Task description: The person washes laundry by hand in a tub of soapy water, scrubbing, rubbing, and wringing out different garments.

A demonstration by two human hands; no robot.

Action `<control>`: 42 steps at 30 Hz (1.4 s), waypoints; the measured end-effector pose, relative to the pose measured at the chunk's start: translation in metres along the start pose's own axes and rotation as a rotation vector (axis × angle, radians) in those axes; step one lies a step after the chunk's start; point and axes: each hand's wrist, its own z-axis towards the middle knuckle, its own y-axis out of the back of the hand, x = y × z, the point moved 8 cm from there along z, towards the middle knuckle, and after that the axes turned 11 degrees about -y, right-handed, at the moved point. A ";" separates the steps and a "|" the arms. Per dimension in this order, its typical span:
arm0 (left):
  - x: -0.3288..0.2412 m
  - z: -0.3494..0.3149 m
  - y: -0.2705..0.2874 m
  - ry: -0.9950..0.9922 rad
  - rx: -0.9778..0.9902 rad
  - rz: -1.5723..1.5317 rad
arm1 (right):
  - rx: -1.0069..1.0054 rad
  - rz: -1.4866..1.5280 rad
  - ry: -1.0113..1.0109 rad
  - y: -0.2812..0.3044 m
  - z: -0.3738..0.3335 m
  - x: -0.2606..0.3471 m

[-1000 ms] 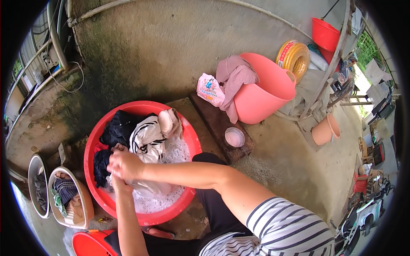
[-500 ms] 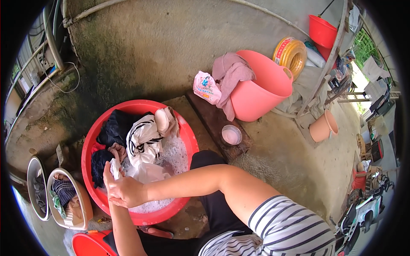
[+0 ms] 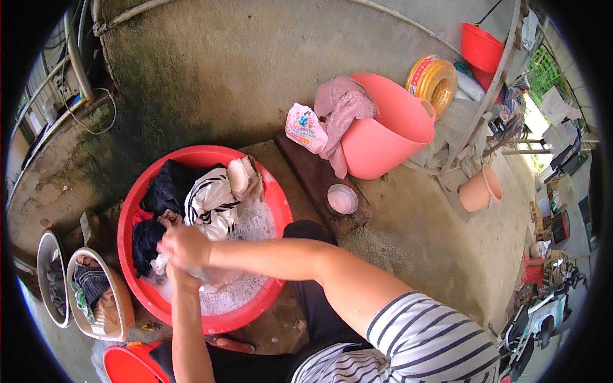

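Observation:
A large red basin [image 3: 288, 214] of foamy water [image 3: 255, 281] sits in front of me. Above its left side, my right hand [image 3: 186, 246] is closed on a wet white cloth [image 3: 159, 263]. Just below it and close against it, my left hand [image 3: 181, 276] is closed on the same cloth; its fingers are partly hidden. Part of the cloth trails toward the suds. A white garment with black stripes [image 3: 207, 199] is heaped behind my hands, beside a beige padded piece [image 3: 242, 176]. Dark clothes [image 3: 167, 189] lie along the basin's left side.
Two small tubs [image 3: 120, 305] [image 3: 48, 281] with clothes stand at left, and a red bucket [image 3: 121, 365] at lower left. A dark board [image 3: 306, 167] carries a small bowl [image 3: 342, 199] and a detergent bag [image 3: 306, 127]. Behind are a pink tub [image 3: 383, 143] with a mauve cloth [image 3: 343, 105] and a yellow hose coil [image 3: 437, 89].
My right hand has moved up and slightly right, off my left wrist and onto the white cloth. My left hand has drawn back below it. The view has shifted slightly.

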 end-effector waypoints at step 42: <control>-0.026 0.001 -0.069 0.303 0.010 -0.045 | 0.182 0.203 -0.009 0.022 -0.026 0.051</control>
